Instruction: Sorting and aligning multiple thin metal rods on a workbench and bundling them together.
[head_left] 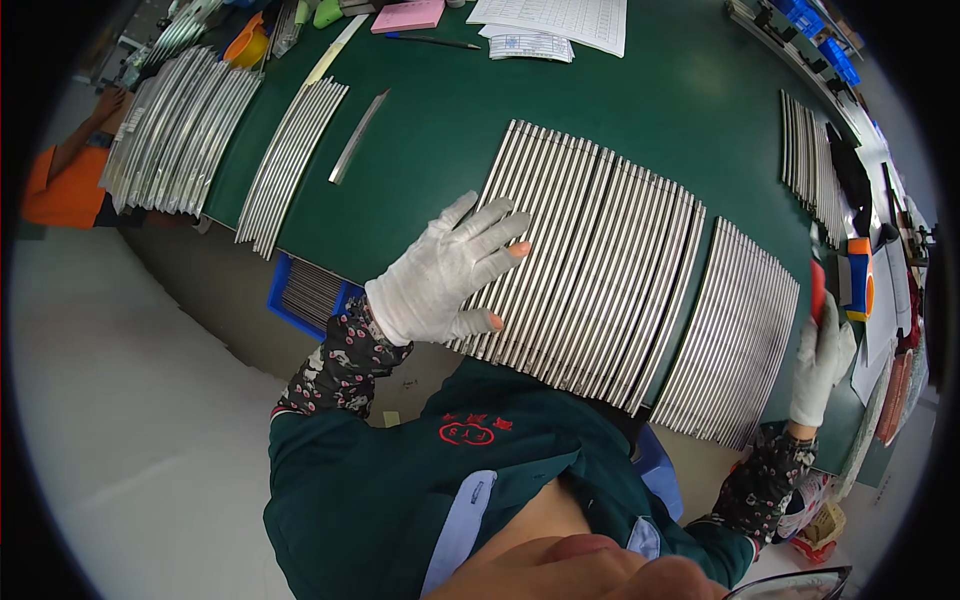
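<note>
Left hand, white-gloved with two digit tips bare, is spread at the left edge of the central row of metal rods; the fingers lie over the nearest rods, are parted, and have hold of nothing. Right hand, also gloved, is at the right side of the green table, fingers drawn in on a red handle; the grip appears closed on it, though its firmness cannot be told. A blue-and-orange item is just beside that handle.

The central row lies on the table directly before the person, rods side by side. A second row of rods lies near it, between it and the right hand. A further group of rods is at the far right. To the left are a single strip, a narrow row of rods and plastic-wrapped rods. A pink pad, a pen and paper sheets lie at the far side
</note>
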